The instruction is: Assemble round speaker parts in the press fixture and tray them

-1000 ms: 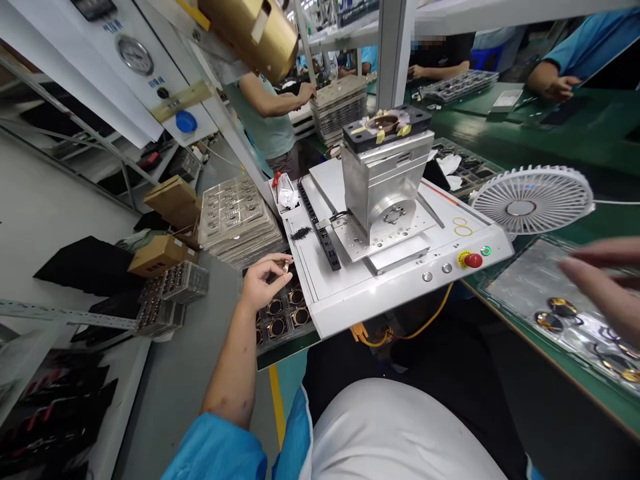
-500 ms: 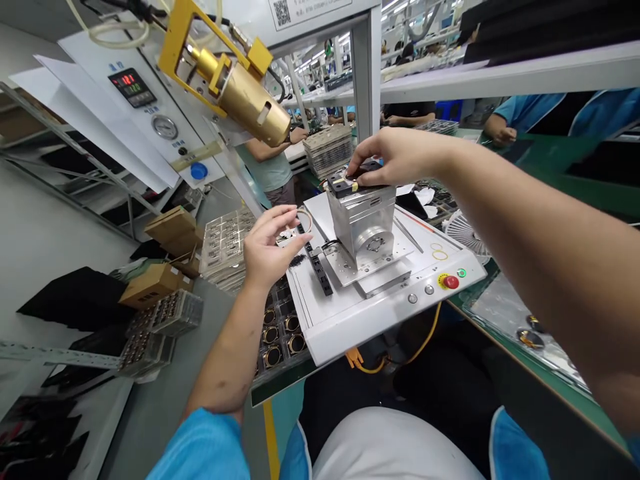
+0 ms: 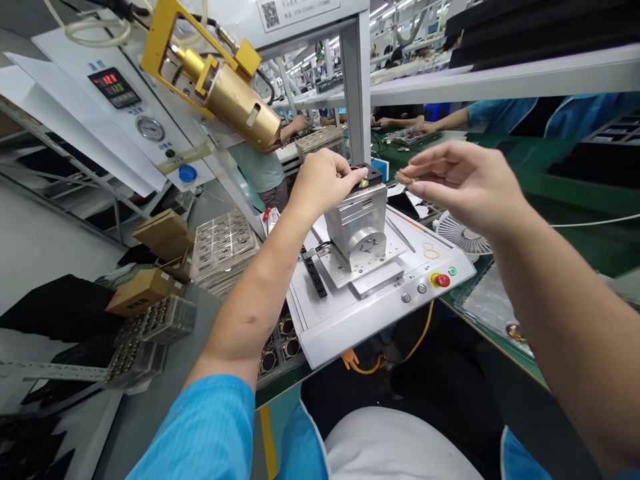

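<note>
My left hand (image 3: 324, 177) reaches to the black fixture plate (image 3: 373, 175) on top of the silver metal block (image 3: 345, 230). Its fingers are curled, with thumb and fingertips at the plate; whatever they pinch is hidden. My right hand (image 3: 467, 183) is raised to the right of the block, apart from it. Between its thumb and fingertips is a small brownish piece (image 3: 404, 179), too blurred to name exactly. The block stands on the white machine base (image 3: 320, 333). Two thin yellowish rings (image 3: 431, 254) lie on the base near its right side.
A gold cylindrical machine head (image 3: 245, 110) hangs above and left of the block. Tweezers (image 3: 400, 233) lie right of the block, near a white fan (image 3: 463, 237) and a red stop button (image 3: 442, 281). Stacked clear trays (image 3: 225, 243) stand at left. Co-workers sit across the bench.
My left hand, which held a thin ring beside the block, has moved up and right to the fixture plate. My right hand has left the plate, moving right with a small piece.
</note>
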`<state>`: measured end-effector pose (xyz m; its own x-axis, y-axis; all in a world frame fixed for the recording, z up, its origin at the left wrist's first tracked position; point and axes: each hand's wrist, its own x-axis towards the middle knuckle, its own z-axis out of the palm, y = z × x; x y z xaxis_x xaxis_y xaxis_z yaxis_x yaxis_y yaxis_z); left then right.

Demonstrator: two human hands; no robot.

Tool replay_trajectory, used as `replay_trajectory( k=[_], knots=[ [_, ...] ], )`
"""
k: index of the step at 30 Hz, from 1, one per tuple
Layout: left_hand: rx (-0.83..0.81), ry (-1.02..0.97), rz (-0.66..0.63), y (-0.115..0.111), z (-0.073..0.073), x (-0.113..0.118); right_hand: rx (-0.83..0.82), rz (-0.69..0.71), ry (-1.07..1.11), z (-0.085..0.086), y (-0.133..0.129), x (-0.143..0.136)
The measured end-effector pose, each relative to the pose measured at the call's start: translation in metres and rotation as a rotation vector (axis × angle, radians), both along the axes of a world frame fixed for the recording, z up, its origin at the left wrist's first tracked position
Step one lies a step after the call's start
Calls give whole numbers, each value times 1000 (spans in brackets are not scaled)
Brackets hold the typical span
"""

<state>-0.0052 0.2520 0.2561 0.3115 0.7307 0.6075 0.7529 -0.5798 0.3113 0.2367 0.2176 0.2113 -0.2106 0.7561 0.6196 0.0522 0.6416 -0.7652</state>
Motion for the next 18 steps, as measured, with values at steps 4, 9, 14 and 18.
replay_trajectory(
  k=[4,9,14,18],
  knots=[
    [-60,123,19,-14,13,-4,-140,-114,67,-36,-34,38],
    [-97,230,-87,-26,12,-15,-379,-294,44,-87,-57,76],
    [-132,50,-227,-14,-4,-28,-687,-334,-112,-139,-63,95],
    [-132,24,-250,-14,-7,-31,-678,-330,-460,-186,-64,90]
  ],
)
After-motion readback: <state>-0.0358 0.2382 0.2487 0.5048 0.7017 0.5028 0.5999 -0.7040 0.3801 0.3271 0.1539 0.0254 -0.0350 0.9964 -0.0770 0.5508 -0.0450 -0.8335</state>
